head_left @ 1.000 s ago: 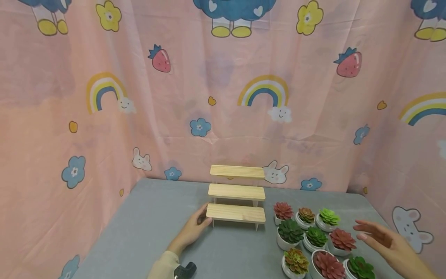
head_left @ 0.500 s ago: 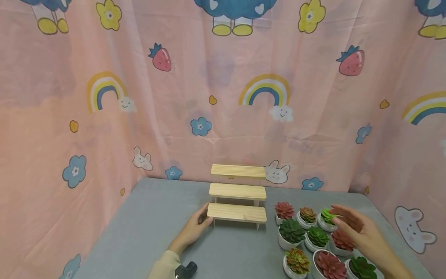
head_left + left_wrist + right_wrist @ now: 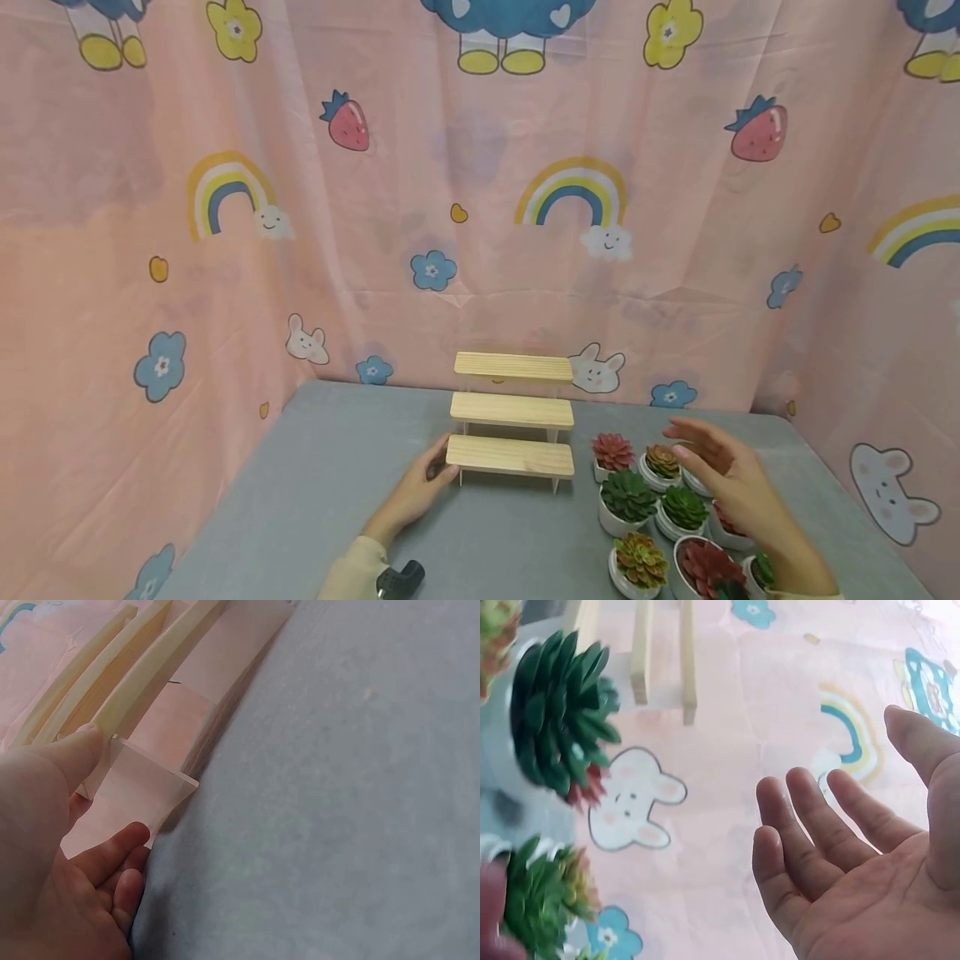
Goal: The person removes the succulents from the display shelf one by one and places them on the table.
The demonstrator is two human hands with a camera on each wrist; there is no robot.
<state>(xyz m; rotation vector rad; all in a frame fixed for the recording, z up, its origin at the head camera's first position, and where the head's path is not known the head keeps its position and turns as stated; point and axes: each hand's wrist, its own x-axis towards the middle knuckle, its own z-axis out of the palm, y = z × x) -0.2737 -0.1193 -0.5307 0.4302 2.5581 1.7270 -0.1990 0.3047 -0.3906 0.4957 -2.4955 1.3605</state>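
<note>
A three-tier display stand with pale wooden boards and clear legs stands mid-table. My left hand holds the left end of its lowest board, thumb at the front corner; the other fingers lie near the clear leg. On the right, small potted artificial succulents are grouped closely. My right hand hovers over their far right part, fingers spread and nothing in them. Nearest its fingertips is an orange-brown succulent. The hand hides the bright green one. A dark green succulent shows large in the right wrist view.
Other pots bear a red succulent, a green one, a yellow-red one and a large dark red one. Behind the grey table hangs a pink patterned curtain, close to the stand's back.
My right hand has moved left from the right side of the table, passing over the bright green succulent towards the orange-brown one. My left hand and the stand have stayed in place.
</note>
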